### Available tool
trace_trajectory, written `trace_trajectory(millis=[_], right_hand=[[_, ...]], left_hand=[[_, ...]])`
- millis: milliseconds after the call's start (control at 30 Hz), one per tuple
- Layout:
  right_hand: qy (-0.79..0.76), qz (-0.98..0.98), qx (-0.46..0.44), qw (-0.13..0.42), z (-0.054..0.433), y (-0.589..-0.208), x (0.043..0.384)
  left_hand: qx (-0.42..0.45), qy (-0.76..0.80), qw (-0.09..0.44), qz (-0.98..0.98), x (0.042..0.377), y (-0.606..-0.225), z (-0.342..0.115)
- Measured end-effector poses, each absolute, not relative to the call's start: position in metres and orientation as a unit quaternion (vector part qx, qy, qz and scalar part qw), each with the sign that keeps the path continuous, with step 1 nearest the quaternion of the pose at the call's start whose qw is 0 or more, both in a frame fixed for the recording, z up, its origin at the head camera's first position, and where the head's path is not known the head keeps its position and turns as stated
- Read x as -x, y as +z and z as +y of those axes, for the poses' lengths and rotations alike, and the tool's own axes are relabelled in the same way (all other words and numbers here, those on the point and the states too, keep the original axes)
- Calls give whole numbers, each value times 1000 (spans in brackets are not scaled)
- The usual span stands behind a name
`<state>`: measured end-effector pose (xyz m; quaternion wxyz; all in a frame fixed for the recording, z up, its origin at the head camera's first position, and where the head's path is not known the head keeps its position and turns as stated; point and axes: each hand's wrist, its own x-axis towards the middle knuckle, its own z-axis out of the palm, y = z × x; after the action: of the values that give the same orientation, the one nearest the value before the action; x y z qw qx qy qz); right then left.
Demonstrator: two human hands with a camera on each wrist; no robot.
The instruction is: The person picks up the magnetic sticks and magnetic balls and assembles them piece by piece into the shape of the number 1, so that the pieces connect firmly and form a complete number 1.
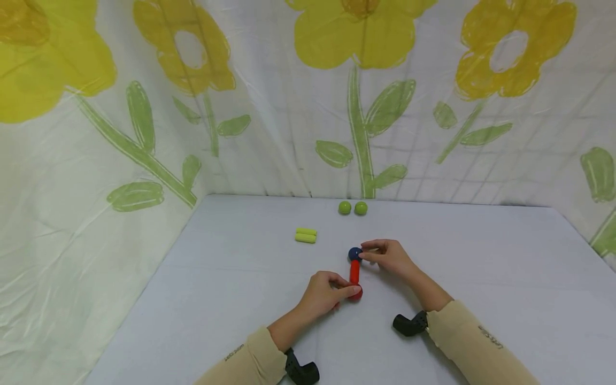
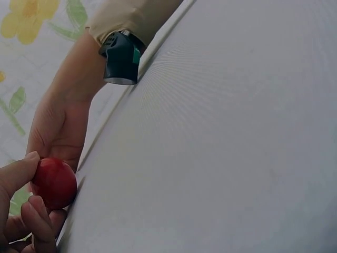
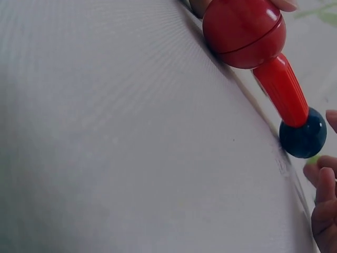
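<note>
A red stick (image 1: 354, 272) runs between a blue ball (image 1: 355, 254) at its far end and a red ball (image 1: 355, 292) at its near end, all in one line. My left hand (image 1: 323, 294) pinches the red ball, its thumb and a finger pressed to the sides in the left wrist view. Close beside the blue ball is my right hand (image 1: 389, 258); the right wrist view puts its fingertips (image 3: 311, 171) just off the ball with a gap between them. A bit of another red piece (image 1: 335, 306) peeks out under the left hand, mostly hidden.
Two green balls (image 1: 353, 208) sit near the far edge of the white table (image 1: 457, 240). Nearer and to the left, two yellow-green sticks (image 1: 306, 235) lie side by side. Behind the table hangs a curtain (image 1: 269, 107) with printed flowers. Both wrists wear black cameras.
</note>
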<state>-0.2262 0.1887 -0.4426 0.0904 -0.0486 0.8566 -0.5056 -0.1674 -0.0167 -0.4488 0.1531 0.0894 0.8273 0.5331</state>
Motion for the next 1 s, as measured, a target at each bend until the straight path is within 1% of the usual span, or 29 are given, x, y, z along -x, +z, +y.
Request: trace_trajectory(millis=[100, 433, 567, 700, 833, 1000], right_hand=[[-506, 857, 55, 86, 188, -441, 226], [-509, 853, 49, 99, 182, -442, 221], [-486, 869, 45, 77, 180, -443, 217], [-464, 883, 32, 56, 179, -443, 205], [-475, 877, 27, 65, 178, -442, 192], [-496, 863, 47, 83, 179, -443, 180]], left_hand=[[-92, 532, 152, 828, 168, -449, -17], [-98, 525, 141, 834, 167, -452, -17], [-99, 526, 137, 834, 166, -452, -16], [-99, 528, 135, 833, 165, -451, -15], [-97, 528, 133, 833, 165, -451, -16], [-94, 528, 134, 833, 165, -449, -17]])
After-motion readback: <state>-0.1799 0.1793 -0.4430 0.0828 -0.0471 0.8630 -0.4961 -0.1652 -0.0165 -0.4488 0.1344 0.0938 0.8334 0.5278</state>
